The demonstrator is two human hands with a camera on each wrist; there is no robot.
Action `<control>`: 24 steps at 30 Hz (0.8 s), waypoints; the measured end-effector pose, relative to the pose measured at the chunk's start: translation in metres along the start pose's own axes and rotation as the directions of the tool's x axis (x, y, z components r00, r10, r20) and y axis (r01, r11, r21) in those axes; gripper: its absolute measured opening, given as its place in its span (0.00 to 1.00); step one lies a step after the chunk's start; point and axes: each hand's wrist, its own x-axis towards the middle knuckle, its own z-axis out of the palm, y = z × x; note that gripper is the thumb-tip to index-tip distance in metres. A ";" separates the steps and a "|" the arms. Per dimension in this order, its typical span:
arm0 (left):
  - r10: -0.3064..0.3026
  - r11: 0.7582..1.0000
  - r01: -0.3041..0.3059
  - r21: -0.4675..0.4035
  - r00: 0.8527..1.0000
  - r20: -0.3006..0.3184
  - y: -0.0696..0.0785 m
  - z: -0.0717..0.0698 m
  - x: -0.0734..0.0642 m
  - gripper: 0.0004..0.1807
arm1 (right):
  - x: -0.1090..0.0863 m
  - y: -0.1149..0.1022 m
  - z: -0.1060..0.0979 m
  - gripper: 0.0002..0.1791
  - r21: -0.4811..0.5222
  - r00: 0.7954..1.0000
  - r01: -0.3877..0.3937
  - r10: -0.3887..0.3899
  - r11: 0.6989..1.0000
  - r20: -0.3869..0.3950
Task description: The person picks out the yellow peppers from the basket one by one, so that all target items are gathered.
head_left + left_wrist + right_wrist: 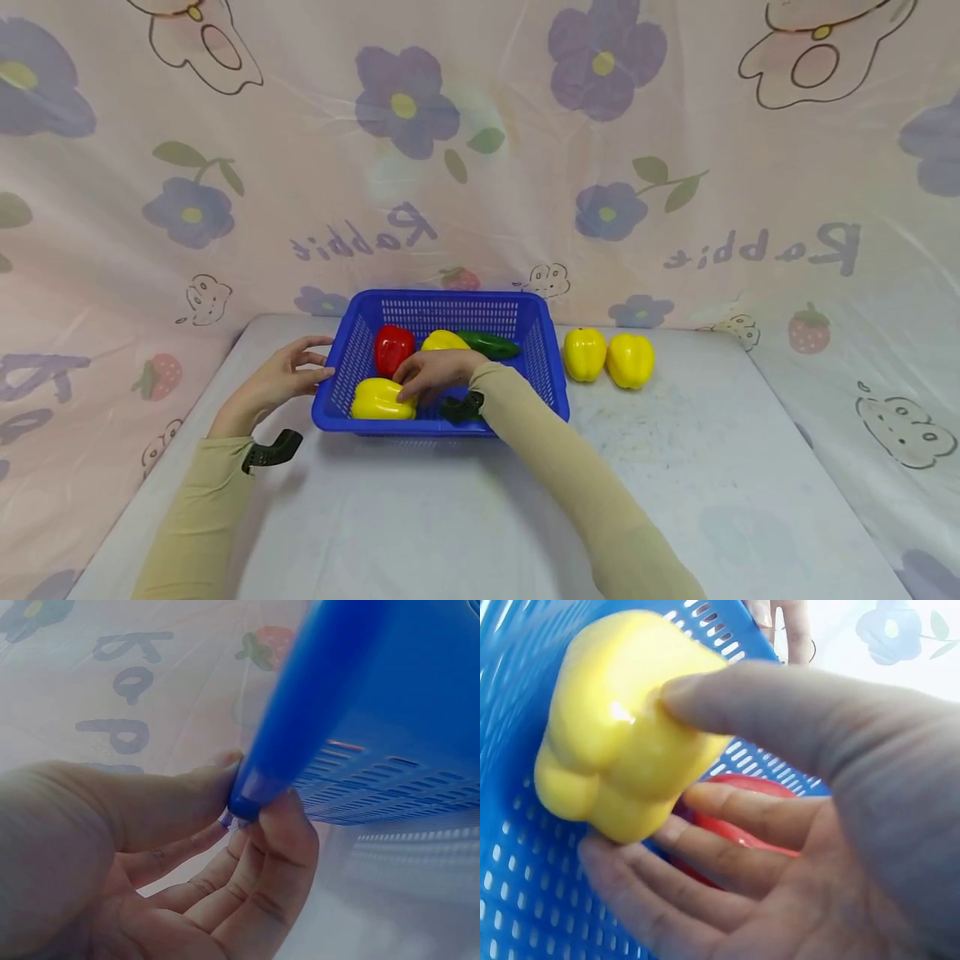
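Observation:
A blue plastic basket point(405, 427) stands on the table. My left hand point(279, 379) pinches its left rim between thumb and fingers, seen close in the left wrist view. My right hand point(438, 371) reaches into the basket and grips a yellow bell pepper point(377, 400) at the front left. In the right wrist view the thumb presses on that pepper point(622, 712), with fingers along its underside. Behind it in the basket is a red bell pepper point(392, 348). A second yellow bell pepper point(445, 339), partly hidden by the right hand, lies beside a long green vegetable point(491, 344).
Two more yellow bell peppers, one on the left point(585, 354) and one on the right point(631, 361), stand on the white table point(675, 500) to the right of the basket. A patterned curtain point(480, 225) hangs close behind the table.

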 end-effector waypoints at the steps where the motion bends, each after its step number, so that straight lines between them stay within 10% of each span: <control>1: -0.001 1.000 0.001 0.001 1.000 -0.001 -0.001 0.000 0.000 0.36 | -0.001 0.000 -0.001 0.24 -0.012 1.000 0.009 -0.009 1.000 0.000; 24: 0.009 1.000 -0.009 -0.022 1.000 0.006 0.000 0.001 0.001 0.36 | -0.036 0.004 -0.027 0.25 -0.059 0.974 0.136 -0.144 0.989 -0.173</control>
